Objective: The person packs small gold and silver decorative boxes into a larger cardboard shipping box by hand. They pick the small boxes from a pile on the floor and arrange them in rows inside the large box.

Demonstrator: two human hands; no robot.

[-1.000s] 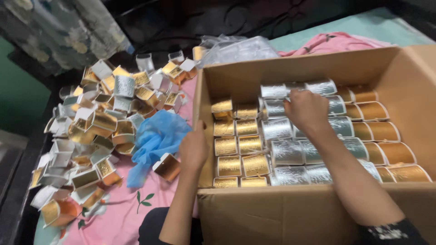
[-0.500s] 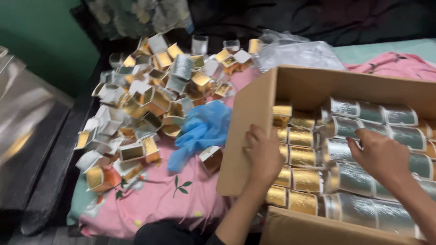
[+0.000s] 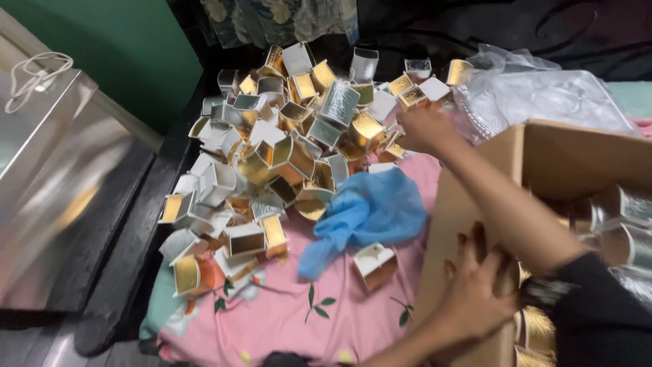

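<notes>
We see gold and silver foil boxes (image 3: pixel 285 136) heaped on a pink, leaf-printed sheet (image 3: pixel 285 319), a blue cloth (image 3: pixel 370 211), and a brown cardboard carton (image 3: pixel 584 156).

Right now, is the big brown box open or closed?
Open. The cardboard box has no lid over it, and shiny gold and silver cups show inside. The left hand grips its wall.

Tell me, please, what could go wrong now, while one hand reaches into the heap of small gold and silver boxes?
1. The right hand reaches across to the loose heap of small boxes; a push could perhaps send some off the dark edge on the left.
2. The left hand grips the wall of the cardboard carton, which could possibly tip or bend.
3. The forearm passes over the blue plastic bag and might drag it.
</notes>
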